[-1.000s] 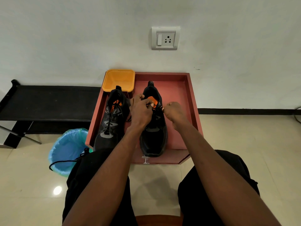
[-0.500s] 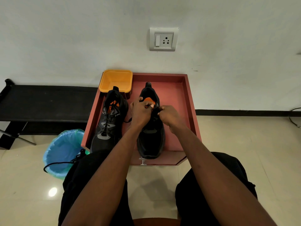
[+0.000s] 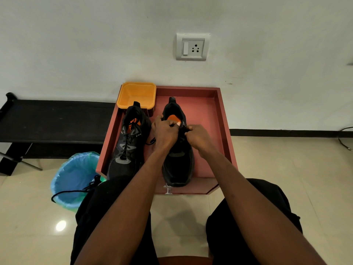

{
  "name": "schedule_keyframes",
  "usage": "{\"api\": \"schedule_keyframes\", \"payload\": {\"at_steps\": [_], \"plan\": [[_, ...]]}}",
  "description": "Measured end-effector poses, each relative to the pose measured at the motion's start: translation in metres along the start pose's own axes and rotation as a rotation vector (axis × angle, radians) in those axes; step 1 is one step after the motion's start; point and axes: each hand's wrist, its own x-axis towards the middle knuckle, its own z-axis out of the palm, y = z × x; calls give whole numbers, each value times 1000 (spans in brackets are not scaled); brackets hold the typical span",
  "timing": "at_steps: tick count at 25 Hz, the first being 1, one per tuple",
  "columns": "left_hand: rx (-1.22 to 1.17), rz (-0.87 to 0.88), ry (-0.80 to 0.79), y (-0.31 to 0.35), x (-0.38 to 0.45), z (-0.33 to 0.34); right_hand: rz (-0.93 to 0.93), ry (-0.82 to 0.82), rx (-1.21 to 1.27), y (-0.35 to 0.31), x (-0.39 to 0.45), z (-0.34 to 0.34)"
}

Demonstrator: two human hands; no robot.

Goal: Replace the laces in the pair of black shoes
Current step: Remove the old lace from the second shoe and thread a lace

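Over the right shoe (image 3: 178,163), both hands (image 3: 165,133) (image 3: 199,139) grip its lace (image 3: 183,131).

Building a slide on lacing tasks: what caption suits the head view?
Both hands, left hand and right hand, work a lace at the right shoe on a red tray.

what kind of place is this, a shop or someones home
Most likely a room in a home, not a shop. A plain white wall carries a switch-and-socket plate, the floor is glossy tile, and a bin lined with a blue bag stands beside the red tray holding just one pair of shoes.
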Motion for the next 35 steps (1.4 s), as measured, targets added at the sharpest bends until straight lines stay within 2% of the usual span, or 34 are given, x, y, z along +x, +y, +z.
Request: {"api": "schedule_keyframes", "payload": {"at_steps": [6,9,11,13,15,18,19,20,21,22,25,26,27,29,33,35], "plan": [[40,16,-144,11,-7,-12,-137,242,-82,-4,1,3],[194,42,-248,9,-9,-22,-122,264,-108,-4,4,2],[311,67,-251,1,-8,-25,-89,255,-89,-3,4,-2],[324,85,-237,-7,-5,-26,-64,292,-48,-6,0,-14],[315,87,-228,-11,-3,-28,-6,490,67,-8,-3,-36],[334,75,-235,-14,-3,-29,158,934,467,-7,-1,-76],[327,70,-241,-15,-4,-31,170,1014,494,-5,1,-82],[288,59,-244,-16,-4,-32,158,1055,396,-4,1,-82],[238,55,-241,-17,-4,-32,115,1035,228,-5,-2,-77],[193,52,-237,-18,-4,-33,37,938,70,-7,-3,-68],[159,40,-248,-17,-8,-32,-170,345,-217,-7,-9,-25],[157,34,-241,-17,-9,-33,-190,203,-287,-2,-7,-13],[163,33,-235,-17,-10,-32,-191,151,-355,1,-5,-7],[179,42,-225,-19,-10,-32,-164,215,-398,2,-2,-8],[182,19,-217,-22,-8,-32,-57,630,-268,-4,-4,-45],[197,12,-224,-22,-9,-34,26,744,-196,-3,-5,-57]]}}
